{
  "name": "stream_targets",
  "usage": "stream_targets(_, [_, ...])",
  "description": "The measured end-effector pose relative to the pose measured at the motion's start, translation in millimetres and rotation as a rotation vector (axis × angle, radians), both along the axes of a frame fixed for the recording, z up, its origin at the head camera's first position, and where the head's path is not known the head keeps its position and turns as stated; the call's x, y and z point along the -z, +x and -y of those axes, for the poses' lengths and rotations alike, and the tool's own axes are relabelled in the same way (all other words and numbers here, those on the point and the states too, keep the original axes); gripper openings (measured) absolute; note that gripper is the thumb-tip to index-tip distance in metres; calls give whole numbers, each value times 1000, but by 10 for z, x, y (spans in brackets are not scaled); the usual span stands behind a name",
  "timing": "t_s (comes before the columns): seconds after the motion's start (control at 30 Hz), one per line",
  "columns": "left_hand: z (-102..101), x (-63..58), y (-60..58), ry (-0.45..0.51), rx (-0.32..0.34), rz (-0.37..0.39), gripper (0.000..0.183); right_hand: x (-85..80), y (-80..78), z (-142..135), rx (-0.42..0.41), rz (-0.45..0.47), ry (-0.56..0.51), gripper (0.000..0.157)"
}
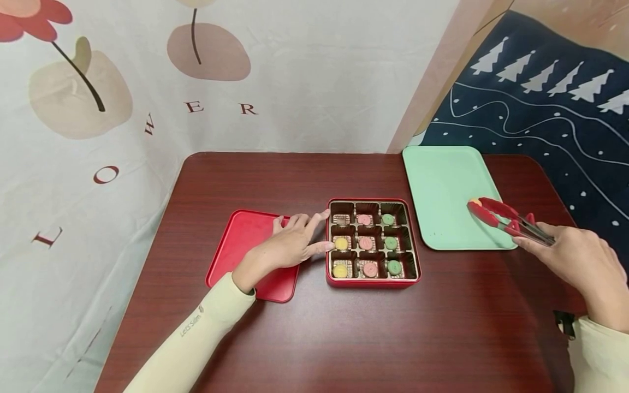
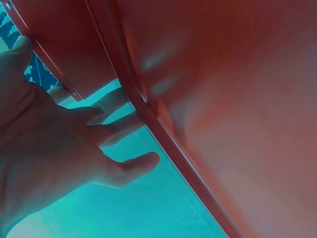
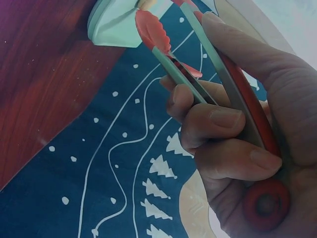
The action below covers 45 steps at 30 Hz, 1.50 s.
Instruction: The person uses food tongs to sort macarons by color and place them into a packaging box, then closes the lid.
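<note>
A red square box [image 1: 373, 284] holds a divided insert with yellow cookies [image 1: 341, 243] in the left column, pink cookies [image 1: 365, 243] in the middle and green cookies [image 1: 391, 243] on the right. Its far left compartment shows only a gold lining. My left hand [image 1: 287, 243] touches the box's left rim with thumb and forefinger spread straight. My right hand [image 1: 577, 256] grips red-tipped metal tongs [image 1: 498, 207], fingers curled round the handles in the right wrist view. Between the tong tips sits a small yellow piece [image 1: 475, 201], mostly hidden, over the tray's right side.
The mint green tray [image 1: 437, 180] lies at the back right of the brown table [image 1: 344, 338]. Partly under my left hand is a red lid [image 1: 228, 251]. A white printed cloth [image 1: 314, 82] and a dark blue tree-patterned cloth [image 1: 540, 125] hang behind.
</note>
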<state>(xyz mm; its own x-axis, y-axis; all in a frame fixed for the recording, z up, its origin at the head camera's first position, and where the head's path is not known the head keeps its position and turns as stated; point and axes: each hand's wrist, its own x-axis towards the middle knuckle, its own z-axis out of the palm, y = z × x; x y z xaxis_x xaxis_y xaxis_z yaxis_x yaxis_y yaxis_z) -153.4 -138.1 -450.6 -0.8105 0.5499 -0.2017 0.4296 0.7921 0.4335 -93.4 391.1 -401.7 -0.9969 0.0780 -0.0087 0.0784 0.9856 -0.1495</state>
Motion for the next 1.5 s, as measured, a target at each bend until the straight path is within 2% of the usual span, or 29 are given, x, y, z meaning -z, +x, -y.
stream_targets(0.67, [5, 13, -2, 12, -15, 3, 83, 4, 38, 4, 4, -24, -3, 70])
stream_targets(0.93, [9, 22, -3, 19, -9, -4, 83, -36, 28, 60, -39, -62, -9, 68])
stream_targets(1.3, [-5, 0, 0, 6, -4, 2, 83, -79, -6, 116, -40, -52, -25, 67])
stream_targets(1.5, [0, -1, -5, 0, -4, 0, 82, -101, -35, 177, -90, -71, -45, 70])
